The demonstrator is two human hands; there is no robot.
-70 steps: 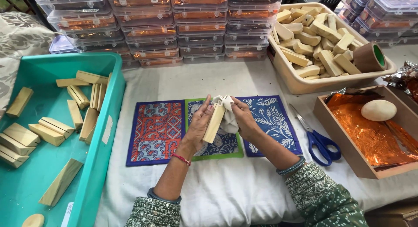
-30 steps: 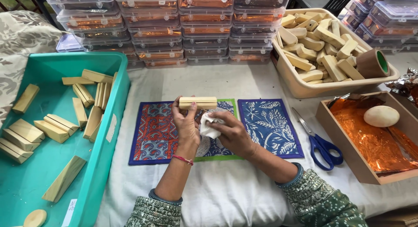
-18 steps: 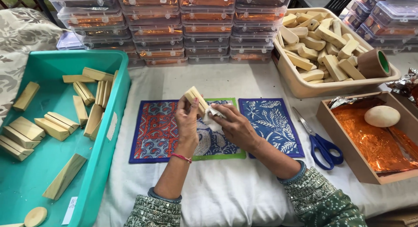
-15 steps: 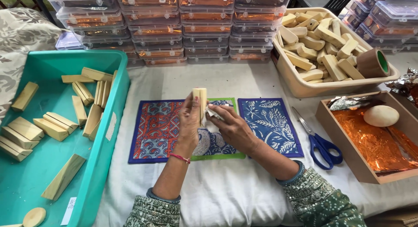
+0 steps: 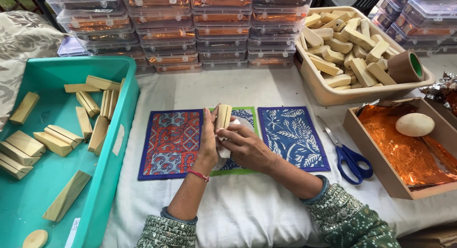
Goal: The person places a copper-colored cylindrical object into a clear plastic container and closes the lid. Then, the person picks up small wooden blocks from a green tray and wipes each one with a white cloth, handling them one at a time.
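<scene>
Head view looks down on a white-covered table where the left hand (image 5: 208, 141) grips a pale wooden block (image 5: 223, 117) upright, fingers wrapped round its lower half, while the right hand (image 5: 245, 145) presses a small white cloth (image 5: 223, 150) against the block's side, fingers curled on it. I judge the step in hand to be wiping or polishing the block; the next move would call for turning it in the left grip so an unrubbed face meets the cloth, keeping the hold firm near the bottom. The block is held above the middle mat (image 5: 238, 133) of three patterned ones, near the table's centre. It is a narrow, light tan piece with smooth faces and squared edges, like those lying in the teal bin (image 5: 114, 148) at the left edge and the beige tray (image 5: 333, 93) at the far right corner. Blue-handled scissors (image 5: 350, 155) lie right of the mats, beside a wooden box (image 5: 376, 157) lined with orange foil.
</scene>
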